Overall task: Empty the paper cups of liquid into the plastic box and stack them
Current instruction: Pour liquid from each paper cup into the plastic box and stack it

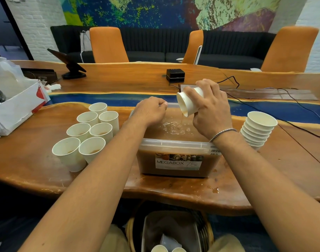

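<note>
Your right hand (212, 110) wraps its fingers round the tipped cup (186, 104) over the plastic box (173, 143) (low, less splash); left hand (150, 110) steadies the far rim, fingers curled.

a paint-splashed mural (137, 10) fills 12 o'clock, white brick wall (37, 28) at 10; three orange chairs (108, 45) front a dark sofa (152, 40) beyond the wooden desk (28, 166).
</note>
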Tool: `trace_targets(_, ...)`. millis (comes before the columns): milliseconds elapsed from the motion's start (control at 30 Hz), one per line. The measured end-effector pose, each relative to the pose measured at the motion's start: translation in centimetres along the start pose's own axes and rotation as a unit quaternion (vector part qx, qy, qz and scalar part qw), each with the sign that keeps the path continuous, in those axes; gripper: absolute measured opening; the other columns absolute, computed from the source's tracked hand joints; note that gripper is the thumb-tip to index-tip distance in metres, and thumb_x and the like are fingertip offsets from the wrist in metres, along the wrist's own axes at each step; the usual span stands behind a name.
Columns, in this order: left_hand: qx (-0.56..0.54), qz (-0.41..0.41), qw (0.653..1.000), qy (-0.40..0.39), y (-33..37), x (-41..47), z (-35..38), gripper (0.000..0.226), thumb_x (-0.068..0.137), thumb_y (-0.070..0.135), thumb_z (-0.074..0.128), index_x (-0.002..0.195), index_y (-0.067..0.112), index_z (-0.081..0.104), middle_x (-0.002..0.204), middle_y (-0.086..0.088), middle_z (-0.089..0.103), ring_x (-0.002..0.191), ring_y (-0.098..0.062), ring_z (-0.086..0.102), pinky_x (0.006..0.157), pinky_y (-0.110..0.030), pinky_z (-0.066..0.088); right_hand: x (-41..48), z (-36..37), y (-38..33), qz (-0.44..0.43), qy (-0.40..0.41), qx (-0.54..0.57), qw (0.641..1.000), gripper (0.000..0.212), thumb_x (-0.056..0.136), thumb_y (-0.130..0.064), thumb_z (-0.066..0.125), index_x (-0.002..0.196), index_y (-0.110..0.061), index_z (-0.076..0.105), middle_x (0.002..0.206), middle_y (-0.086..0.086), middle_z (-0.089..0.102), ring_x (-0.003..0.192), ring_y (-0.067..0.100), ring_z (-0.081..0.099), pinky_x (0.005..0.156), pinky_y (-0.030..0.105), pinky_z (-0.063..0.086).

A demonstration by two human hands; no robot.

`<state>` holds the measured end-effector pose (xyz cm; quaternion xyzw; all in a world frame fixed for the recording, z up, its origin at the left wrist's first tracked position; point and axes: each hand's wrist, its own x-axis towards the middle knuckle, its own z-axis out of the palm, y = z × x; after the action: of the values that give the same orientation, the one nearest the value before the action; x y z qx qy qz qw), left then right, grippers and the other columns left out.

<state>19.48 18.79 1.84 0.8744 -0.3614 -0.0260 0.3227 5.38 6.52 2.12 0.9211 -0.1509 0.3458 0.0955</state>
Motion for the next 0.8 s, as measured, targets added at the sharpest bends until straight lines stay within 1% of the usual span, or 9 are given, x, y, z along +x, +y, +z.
trace_targets(100, 0.001, 0.003, 1.0, 0.001, -0.1, 0.1, 0.1, 0.038, 0.107, 0.038, 0.041, 0.132, 0.023, 0.065, 0.129, 0.0, 0.065, 0.12, -0.019, 0.055, 0.098, -0.039, 0.042, -0.1, 0.0, 0.0, 0.004, -0.011, -0.009, 1.0, 0.074, 0.071, -0.012, 0.081, 0.136, -0.023, 0.049, 0.137, 0.014, 0.05, 0.13, 0.037, 0.041, 0.098, 0.051, 0.041)
trace_targets(233, 0.0, 0.006, 1.0, 0.005, -0.3, 0.3, 0.3, 0.038, 0.106, 0.039, 0.041, 0.129, 0.023, 0.067, 0.127, 0.001, 0.066, 0.119, -0.02, 0.056, 0.098, -0.039, 0.043, -0.2, 0.0, 0.4, 0.066, -0.093, 0.056, 0.992, 0.07, 0.08, -0.027, 0.075, 0.141, -0.028, 0.042, 0.129, 0.004, 0.059, 0.121, 0.028, 0.052, 0.1, 0.044, 0.038)
trace_targets(333, -0.067, 0.02, 0.997, 0.039, 0.0, 0.4, 0.1, 0.038, 0.106, 0.043, 0.04, 0.106, 0.024, 0.072, 0.107, 0.006, 0.067, 0.106, -0.018, 0.057, 0.092, -0.038, 0.044, -0.1, -0.3, 0.5, 0.119, -0.113, 0.121, 0.979, 0.068, 0.082, -0.044, 0.075, 0.14, -0.025, 0.042, 0.127, 0.002, 0.063, 0.117, 0.026, 0.058, 0.099, 0.044, 0.039)
trace_targets(400, -0.132, 0.036, 0.986, 0.092, 1.0, 0.2, -0.4, 0.043, 0.106, 0.045, 0.039, 0.109, 0.018, 0.073, 0.102, 0.008, 0.063, 0.101, -0.012, 0.054, 0.09, -0.037, 0.043, -0.1, -0.7, 0.6, 0.145, -0.1, 0.144, 0.974, 0.072, 0.081, -0.054, 0.074, 0.14, -0.024, 0.044, 0.127, 0.002, 0.063, 0.115, 0.025, 0.059, 0.098, 0.045, 0.042)
trace_targets(467, -0.208, 0.063, 0.969, 0.115, 2.9, -0.1, -0.7, 0.047, 0.106, 0.046, 0.038, 0.101, 0.015, 0.073, 0.097, 0.009, 0.066, 0.096, -0.011, 0.058, 0.087, -0.036, 0.045, -0.1, -1.2, 0.7, 0.171, -0.067, 0.178, 0.967, 0.075, 0.078, -0.06, 0.075, 0.137, -0.024, 0.047, 0.125, 0.001, 0.063, 0.111, 0.024, 0.059, 0.095, 0.046, 0.049)
trace_targets(567, -0.296, 0.095, 0.947, 0.083, 6.6, -0.9, -0.3, 0.038, 0.107, 0.042, 0.041, 0.09, 0.027, 0.072, 0.096, 0.006, 0.072, 0.096, -0.012, 0.064, 0.082, -0.032, 0.05, -0.2, -2.5, 1.5, 0.192, -0.021, 0.206, 0.959, 0.072, 0.075, -0.06, 0.077, 0.13, -0.023, 0.05, 0.12, 0.001, 0.064, 0.105, 0.021, 0.057, 0.086, 0.043, 0.053)
trace_targets(667, -0.336, 0.122, 0.932, 0.067, 9.8, -1.0, 0.4, 0.038, 0.107, 0.038, 0.042, 0.098, 0.018, 0.073, 0.098, 0.001, 0.071, 0.092, -0.011, 0.062, 0.073, -0.031, 0.053, 0.0, -4.3, 3.0, 0.213, 0.018, 0.223, 0.951, 0.069, 0.077, -0.062, 0.075, 0.128, -0.021, 0.054, 0.12, 0.0, 0.062, 0.104, 0.015, 0.051, 0.084, 0.039, 0.052)
trace_targets(733, -0.347, 0.138, 0.926, 0.064, 11.6, -0.6, 1.1, 0.039, 0.107, 0.038, 0.04, 0.099, 0.018, 0.073, 0.1, -0.001, 0.071, 0.096, -0.015, 0.064, 0.075, -0.035, 0.056, -0.1, -5.6, 4.5, 0.227, 0.028, 0.221, 0.948, 0.072, 0.076, -0.067, 0.072, 0.129, -0.021, 0.054, 0.122, 0.001, 0.061, 0.106, 0.016, 0.053, 0.087, 0.04, 0.054)
trace_targets(800, -0.346, 0.149, 0.925, 0.051, 13.4, -0.2, 2.0, 0.043, 0.107, 0.04, 0.039, 0.103, 0.015, 0.074, 0.101, -0.003, 0.071, 0.098, -0.016, 0.064, 0.076, -0.032, 0.055, -0.5, -7.0, 6.3, 0.242, 0.03, 0.237, 0.94, 0.074, 0.075, -0.069, 0.072, 0.13, -0.022, 0.054, 0.123, 0.001, 0.061, 0.107, 0.018, 0.056, 0.087, 0.041, 0.055)
